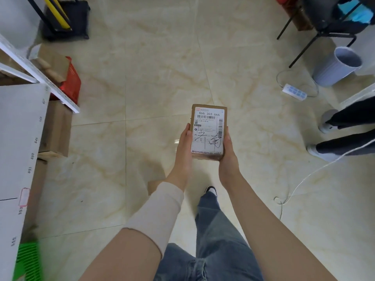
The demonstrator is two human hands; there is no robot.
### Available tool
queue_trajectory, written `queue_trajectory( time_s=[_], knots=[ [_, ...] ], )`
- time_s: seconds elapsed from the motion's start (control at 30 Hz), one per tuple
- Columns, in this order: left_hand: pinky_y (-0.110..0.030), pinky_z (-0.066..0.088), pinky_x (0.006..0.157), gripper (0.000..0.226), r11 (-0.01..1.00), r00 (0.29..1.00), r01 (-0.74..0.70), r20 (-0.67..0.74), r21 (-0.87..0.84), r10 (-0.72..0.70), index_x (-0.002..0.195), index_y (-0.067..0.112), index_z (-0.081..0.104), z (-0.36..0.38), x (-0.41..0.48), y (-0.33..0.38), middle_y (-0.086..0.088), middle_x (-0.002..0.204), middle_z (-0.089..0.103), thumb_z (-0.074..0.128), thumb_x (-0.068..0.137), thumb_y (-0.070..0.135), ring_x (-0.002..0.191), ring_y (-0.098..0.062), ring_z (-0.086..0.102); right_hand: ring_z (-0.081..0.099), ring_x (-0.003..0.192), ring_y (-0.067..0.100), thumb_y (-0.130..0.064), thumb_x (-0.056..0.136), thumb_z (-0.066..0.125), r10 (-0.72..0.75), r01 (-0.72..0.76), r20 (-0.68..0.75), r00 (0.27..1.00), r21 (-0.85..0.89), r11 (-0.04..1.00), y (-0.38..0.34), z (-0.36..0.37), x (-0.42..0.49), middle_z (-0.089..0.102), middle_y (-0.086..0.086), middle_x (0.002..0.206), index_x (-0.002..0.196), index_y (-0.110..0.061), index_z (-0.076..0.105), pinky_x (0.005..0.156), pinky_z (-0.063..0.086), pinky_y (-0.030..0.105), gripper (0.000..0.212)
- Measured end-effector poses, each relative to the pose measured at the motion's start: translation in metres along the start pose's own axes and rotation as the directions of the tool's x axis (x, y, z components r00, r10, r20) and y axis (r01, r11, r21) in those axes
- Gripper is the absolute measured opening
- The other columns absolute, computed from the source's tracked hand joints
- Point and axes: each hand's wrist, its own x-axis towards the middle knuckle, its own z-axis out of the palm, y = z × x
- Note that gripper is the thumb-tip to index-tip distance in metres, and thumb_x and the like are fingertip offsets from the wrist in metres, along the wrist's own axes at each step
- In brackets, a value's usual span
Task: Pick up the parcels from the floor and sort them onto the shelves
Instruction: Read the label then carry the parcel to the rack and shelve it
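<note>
Both of my hands cradle one small parcel (pixel 208 131) over the floor, left hand (pixel 185 146) and right hand (pixel 228 154) clasping its long sides. If I misread its label, I could place it on the wrong shelf (pixel 19 128).

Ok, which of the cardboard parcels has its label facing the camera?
The small parcel held between the left hand and right hand. Its white label reads 866 303 666; the boxes by the shelf show only plain brown cardboard.
</note>
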Motion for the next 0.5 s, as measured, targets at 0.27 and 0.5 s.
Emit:
queue_trajectory(
  time_s=[0.27,0.5],
  knots=[
    [-0.051,0.034,0.113,0.081,1.0,1.0,0.001,0.007,-0.021,-0.001,0.145,0.032,0.039,0.1,0.133,0.037,0.001,0.148,0.049,0.047,0.077,0.074,0.135,-0.023,0.048,0.043,0.138,0.014,-0.051,0.097,0.028,-0.016,0.016,0.016,1.0,-0.023,1.0,-0.1,-0.048,0.133,0.047,-0.006,0.15,0.15,-0.033,0.032,0.119,0.026,0.042,0.056],
    [-0.043,0.038,0.113,0.075,0.995,0.995,-0.042,-0.091,-0.087,0.034,0.147,0.025,0.038,0.101,0.261,0.089,0.001,0.145,0.053,0.046,0.081,0.061,0.132,-0.018,0.052,0.043,0.138,0.016,-0.055,0.097,0.029,0.032,-0.028,0.09,0.995,-0.048,0.998,-0.156,-0.002,0.258,0.048,-0.006,0.15,0.149,-0.034,0.033,0.118,0.027,0.041,0.057]
  ],
)
